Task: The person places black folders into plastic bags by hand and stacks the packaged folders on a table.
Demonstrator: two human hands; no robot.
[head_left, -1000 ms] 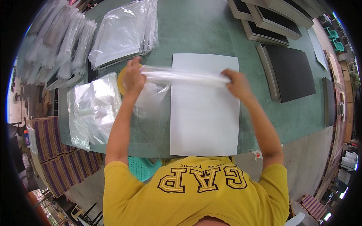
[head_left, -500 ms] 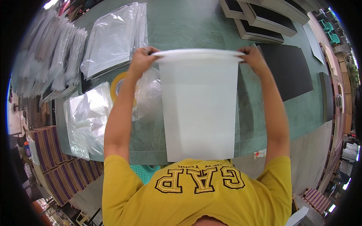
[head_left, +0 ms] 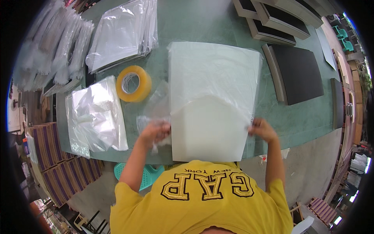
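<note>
A white rectangular sheet or board (head_left: 206, 136) lies flat on the green table in front of me. Its far part is inside a clear plastic bag (head_left: 214, 74), whose mouth curves across the sheet's middle. At the sheet's left edge, my left hand (head_left: 156, 132) is closed on the bag, fingers slightly smeared by motion. My right hand (head_left: 263, 129) pinches the bag's edge on the opposite side, thumb and fingers pressed together. A crumpled piece of clear film (head_left: 156, 103) lies just beyond my left hand.
A roll of yellow tape (head_left: 146, 85) rests left of the sheet. Clear bags (head_left: 95, 117) lie beside it, with wrapped white sheets (head_left: 117, 37) farther back. Dark board stacks (head_left: 298, 74) occupy the right side. A green stool (head_left: 150, 176) stands under the table's near edge (head_left: 156, 160).
Both hands have come from the sheet's far edge toward me, along its sides. The bag now covers the sheet's far part. The tape roll is no longer hidden by my left arm.
</note>
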